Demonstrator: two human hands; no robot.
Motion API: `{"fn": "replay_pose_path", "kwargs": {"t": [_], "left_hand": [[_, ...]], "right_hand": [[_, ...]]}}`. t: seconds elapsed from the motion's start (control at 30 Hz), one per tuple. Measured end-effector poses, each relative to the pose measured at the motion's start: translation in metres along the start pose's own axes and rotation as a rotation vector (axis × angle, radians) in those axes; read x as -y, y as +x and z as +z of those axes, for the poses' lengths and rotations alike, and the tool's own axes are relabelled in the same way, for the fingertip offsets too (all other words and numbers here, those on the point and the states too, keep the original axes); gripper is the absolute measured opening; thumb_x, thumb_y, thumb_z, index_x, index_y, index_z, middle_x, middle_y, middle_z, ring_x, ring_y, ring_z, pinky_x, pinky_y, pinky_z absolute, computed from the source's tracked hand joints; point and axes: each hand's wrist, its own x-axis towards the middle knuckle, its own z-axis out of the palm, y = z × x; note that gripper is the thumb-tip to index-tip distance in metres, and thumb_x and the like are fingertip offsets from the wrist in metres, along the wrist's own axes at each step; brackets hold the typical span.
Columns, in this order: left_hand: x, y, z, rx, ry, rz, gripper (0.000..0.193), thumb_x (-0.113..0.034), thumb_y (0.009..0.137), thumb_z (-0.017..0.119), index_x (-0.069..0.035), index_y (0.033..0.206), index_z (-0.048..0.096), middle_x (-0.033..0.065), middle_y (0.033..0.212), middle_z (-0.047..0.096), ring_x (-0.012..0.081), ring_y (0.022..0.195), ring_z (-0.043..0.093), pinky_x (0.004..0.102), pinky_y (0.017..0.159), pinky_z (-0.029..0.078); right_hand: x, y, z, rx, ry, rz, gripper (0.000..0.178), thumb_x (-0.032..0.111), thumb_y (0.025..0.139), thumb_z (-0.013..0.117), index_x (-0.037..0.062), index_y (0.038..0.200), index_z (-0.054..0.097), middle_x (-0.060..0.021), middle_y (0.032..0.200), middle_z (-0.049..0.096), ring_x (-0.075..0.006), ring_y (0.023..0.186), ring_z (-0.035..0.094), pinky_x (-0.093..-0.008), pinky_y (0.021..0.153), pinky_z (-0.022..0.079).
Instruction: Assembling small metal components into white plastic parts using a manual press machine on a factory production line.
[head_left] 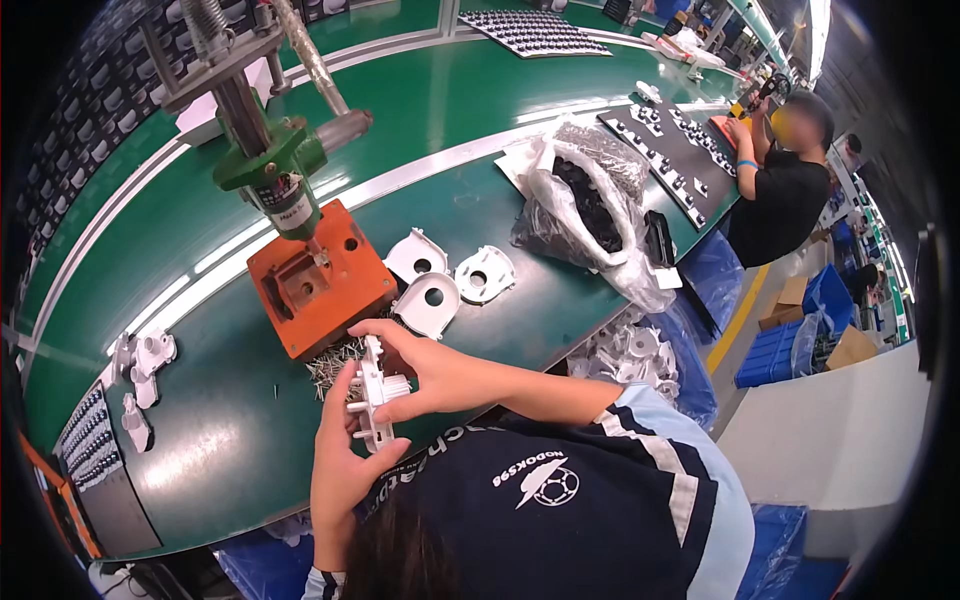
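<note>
Close in front of my body, both hands hold one white plastic housing part (373, 400) on edge, with pegs and a ribbed stub showing. My left hand (338, 455) grips its lower and left side between thumb and fingers. From the right, my right hand (428, 368) closes on its upper end and side. Just beyond the fingers lies a pile of small metal screws (330, 372) against the orange fixture block (338, 290). Above that block stands a green press head (285, 190), its tip over the recess.
White round-holed covers (485, 275) lie right of the block. More white parts (150, 360) sit at the left. A plastic bag (625, 230) of black parts rests farther right, near a co-worker (790, 180) in black. White parts fill a bin (630, 355) beside the table edge.
</note>
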Motion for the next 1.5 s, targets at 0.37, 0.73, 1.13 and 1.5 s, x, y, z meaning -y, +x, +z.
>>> {"fn": "replay_pose_path", "kwargs": {"t": [0.37, 0.73, 1.13, 1.5], "left_hand": [[-0.013, 0.010, -0.002, 0.051, 0.121, 0.021, 0.091, -0.015, 0.061, 0.079, -0.005, 0.137, 0.030, 0.0144, 0.131, 0.040, 0.0226, 0.112, 0.049, 0.0354, 0.090, 0.044], [-0.012, -0.001, -0.012, 0.166, 0.010, -0.209, 0.097, -0.008, 0.060, 0.077, -0.007, 0.139, 0.021, 0.0187, 0.109, 0.056, 0.0227, 0.098, 0.058, 0.0343, 0.086, 0.045], [0.013, -0.011, 0.001, 0.113, 0.033, -0.057, 0.097, -0.020, 0.054, 0.086, -0.003, 0.125, 0.022, 0.0206, 0.105, 0.057, 0.0260, 0.097, 0.059, 0.0374, 0.086, 0.046], [0.001, -0.048, 0.001, 0.160, 0.098, -0.001, 0.089, -0.020, 0.057, 0.084, -0.007, 0.124, 0.027, 0.0173, 0.109, 0.051, 0.0263, 0.096, 0.060, 0.0375, 0.083, 0.047]], "right_hand": [[-0.002, -0.002, 0.010, 0.045, -0.066, -0.037, 0.093, 0.022, 0.066, 0.077, 0.0021, 0.136, 0.019, -0.0151, 0.100, 0.058, -0.0216, 0.091, 0.057, -0.0317, 0.082, 0.044], [-0.011, -0.008, 0.009, 0.163, -0.087, 0.104, 0.082, 0.026, 0.064, 0.078, 0.0017, 0.126, 0.029, -0.0146, 0.097, 0.059, -0.0224, 0.085, 0.060, -0.0319, 0.075, 0.047], [-0.014, -0.006, 0.014, 0.214, -0.263, -0.040, 0.072, 0.030, 0.060, 0.077, -0.0013, 0.108, 0.034, -0.0180, 0.087, 0.059, -0.0271, 0.080, 0.060, -0.0332, 0.069, 0.048], [0.006, -0.020, 0.032, 0.316, -0.308, 0.023, 0.073, 0.032, 0.062, 0.079, -0.0003, 0.111, 0.034, -0.0226, 0.098, 0.051, -0.0326, 0.091, 0.057, -0.0382, 0.078, 0.045]]}}
